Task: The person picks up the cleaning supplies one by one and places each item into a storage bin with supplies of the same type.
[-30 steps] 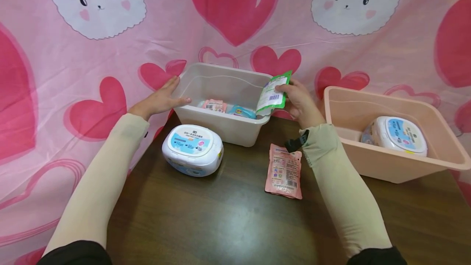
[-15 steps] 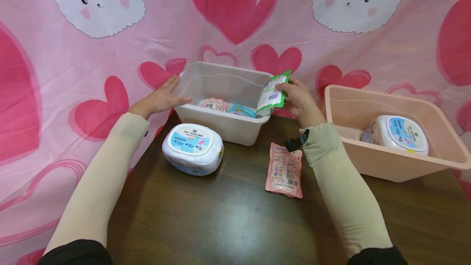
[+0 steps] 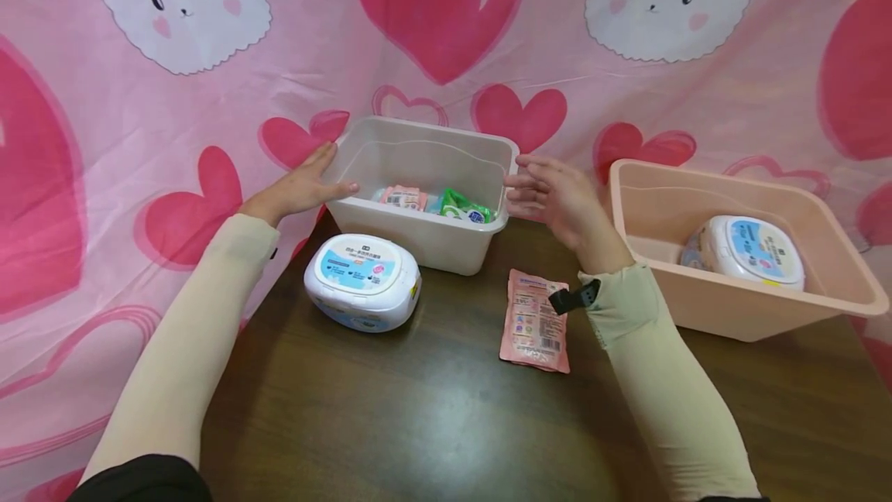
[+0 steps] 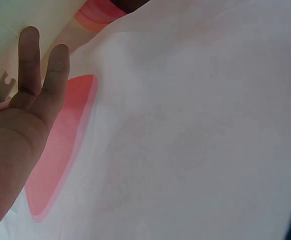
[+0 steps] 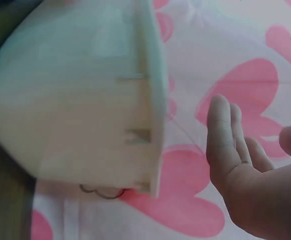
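- Green-and-white pouch (image 3: 465, 209) is now lying on the light grey bin's (image 3: 418, 240) floor, right side, instead of hanging from the right fingers at the rim; it is covering most of the blue packet there.
- Right hand (image 3: 557, 192) is holding nothing: fingers extended, standing just outside the bin's right end. Wrist view is showing a gap to the rim.
- Left hand (image 3: 298, 190) is spreading thumb and fingers at the left end of the rim, not gripping; cannot tell how firmly it is touching.
- Green pouch is looking light, floppy, slick-filmed; likely sliding if pinched mid-face. Best hold: a sealed edge, thumb against fingers.
- Pink pouch (image 3: 535, 324) is lying flat on the brown table (image 3: 425, 424), near the right wrist. Probably soft and light too; side edges are giving the easiest pinch.
- White lidded tub (image 3: 362, 281) is sitting in front of the bin. Looking stiff, smooth, heavier than the pouches; span the body, not the lid.
- Edges: bin's front wall is blocking a low entry; bin's top is standing open. Patterned curtain (image 3: 432, 14) is hanging close behind.
- Room: bare table is running forward of tub and pouch; peach bin (image 3: 753, 312) is limiting rightward swing.
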Action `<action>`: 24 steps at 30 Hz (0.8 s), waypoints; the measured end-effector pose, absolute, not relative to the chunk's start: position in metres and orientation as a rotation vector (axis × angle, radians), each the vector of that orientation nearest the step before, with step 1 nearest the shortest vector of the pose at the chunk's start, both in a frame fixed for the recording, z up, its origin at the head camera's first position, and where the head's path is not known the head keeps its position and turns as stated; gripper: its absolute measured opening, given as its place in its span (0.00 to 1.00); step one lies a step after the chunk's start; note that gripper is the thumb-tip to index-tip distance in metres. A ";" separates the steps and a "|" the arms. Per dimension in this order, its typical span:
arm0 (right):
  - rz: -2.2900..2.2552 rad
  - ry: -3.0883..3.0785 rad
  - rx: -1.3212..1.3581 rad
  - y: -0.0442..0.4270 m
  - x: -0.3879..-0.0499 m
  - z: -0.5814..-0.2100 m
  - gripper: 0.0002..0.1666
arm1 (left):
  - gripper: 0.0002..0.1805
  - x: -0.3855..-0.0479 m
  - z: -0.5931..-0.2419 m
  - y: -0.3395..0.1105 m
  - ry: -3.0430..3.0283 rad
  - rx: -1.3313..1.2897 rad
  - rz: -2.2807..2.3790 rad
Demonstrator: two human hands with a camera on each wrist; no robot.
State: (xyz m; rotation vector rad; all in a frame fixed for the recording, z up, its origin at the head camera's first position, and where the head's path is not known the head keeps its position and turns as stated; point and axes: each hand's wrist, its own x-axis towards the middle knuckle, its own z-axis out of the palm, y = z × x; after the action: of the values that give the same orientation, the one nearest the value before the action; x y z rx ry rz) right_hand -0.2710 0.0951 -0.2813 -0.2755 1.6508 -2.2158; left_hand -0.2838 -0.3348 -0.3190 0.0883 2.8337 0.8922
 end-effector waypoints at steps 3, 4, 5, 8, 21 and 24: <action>-2.127 1.775 -0.302 0.103 -0.260 -0.296 0.14 | 0.64 -0.284 -0.319 -0.335 2.834 0.091 0.896; -2.083 1.830 -0.310 0.107 -0.256 -0.301 0.16 | 0.63 -0.285 -0.320 -0.335 2.834 0.094 0.895; -2.024 1.891 -0.322 0.111 -0.252 -0.307 0.17 | 0.63 -0.285 -0.320 -0.335 2.835 0.097 0.892; -1.769 2.104 -0.374 0.126 -0.240 -0.323 0.23 | 0.62 -0.286 -0.320 -0.336 2.837 0.108 0.885; -1.216 2.455 -0.132 0.183 -0.198 -0.406 0.29 | 0.62 -0.285 -0.321 -0.336 2.848 0.146 0.877; -1.359 2.381 0.001 0.187 -0.194 -0.416 0.32 | 0.62 -0.285 -0.321 -0.337 2.847 0.143 0.886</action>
State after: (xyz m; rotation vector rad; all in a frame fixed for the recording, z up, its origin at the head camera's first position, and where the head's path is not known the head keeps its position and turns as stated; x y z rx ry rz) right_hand -0.1938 0.1867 -0.4164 0.0012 2.3809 -1.3590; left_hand -0.2853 -0.3369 -0.3206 0.1427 2.8474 0.8863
